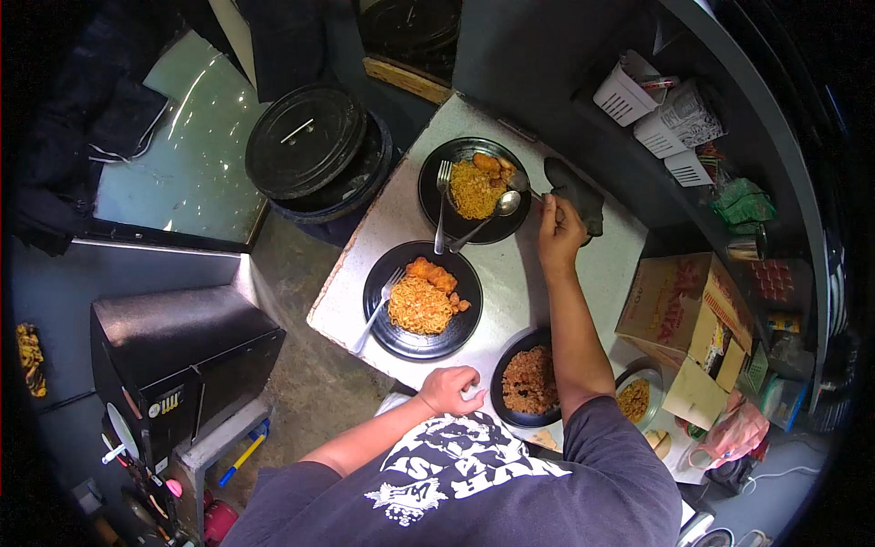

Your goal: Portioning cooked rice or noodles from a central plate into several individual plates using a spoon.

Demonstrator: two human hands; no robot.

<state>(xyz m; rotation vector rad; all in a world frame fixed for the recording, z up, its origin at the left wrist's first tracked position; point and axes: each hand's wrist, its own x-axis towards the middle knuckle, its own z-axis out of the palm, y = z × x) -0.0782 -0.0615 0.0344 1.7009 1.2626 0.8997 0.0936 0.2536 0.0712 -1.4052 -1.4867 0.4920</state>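
Observation:
My right hand [562, 229] grips the handle of a metal spoon [519, 182], whose bowl is at the food on the right side of the upper black plate [431, 205]. On that plate lie yellow noodles [472, 195], fried pieces, a fork [441, 212] and a second spoon [507, 204]. My left hand [454, 390] hangs with curled fingers near the table edge, below the middle black plate [410, 349]. That plate holds orange noodles [420, 308], fried pieces and a fork [379, 308]. A third black plate [502, 410] with brownish fried rice [526, 379] lies partly behind my right forearm.
A dark cloth [591, 205] lies beyond my right hand. To the right stand an open cardboard box [660, 308] and a clear bowl [657, 376] of food. A black lidded bin [307, 143] stands left of the table [540, 287]; baskets [625, 96] line a shelf.

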